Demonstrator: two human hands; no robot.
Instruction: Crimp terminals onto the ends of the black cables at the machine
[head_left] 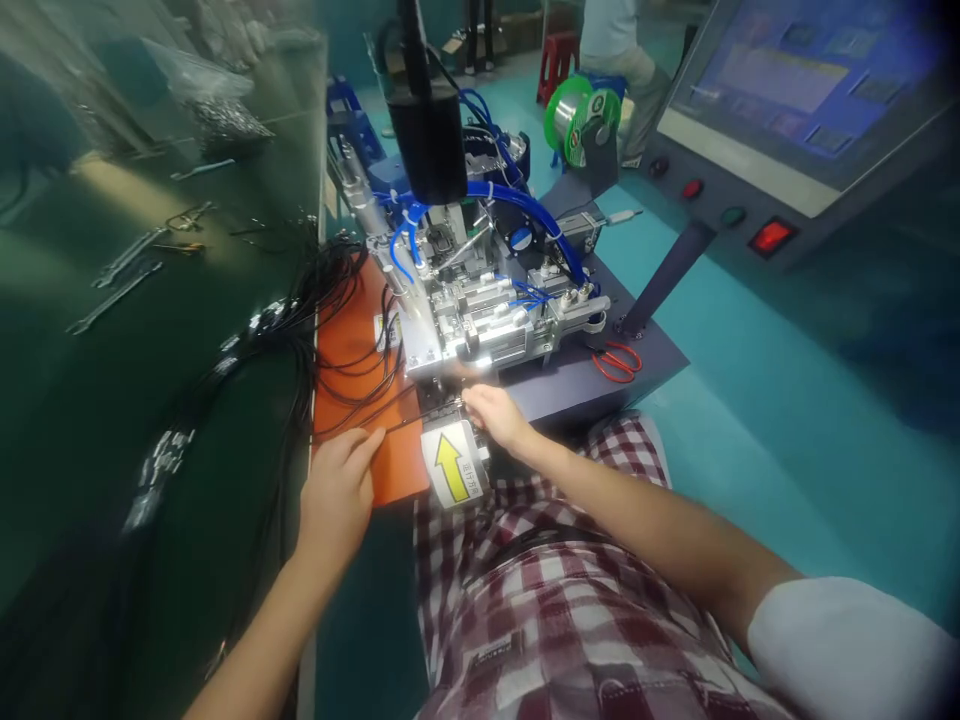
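My left hand (341,485) is closed on a thin black cable (409,422), over the front of an orange board (401,470). The cable runs right to my right hand (491,415), whose fingers pinch its end at the front of a metal machine (487,325). What exactly lies between the right fingertips is too small to make out. Just below the right hand is a white plate with a yellow arrow (450,468). More black cables (345,375) lie looped on the orange board behind the left hand.
Red-handled scissors (617,362) lie on the machine's dark base. A control screen (780,90) with buttons stands at right, near a green wire spool (583,118). Wrenches (131,257), a bag of small metal parts (217,105) and bundled cables (169,455) are on the left table. A seated person (619,50) is behind.
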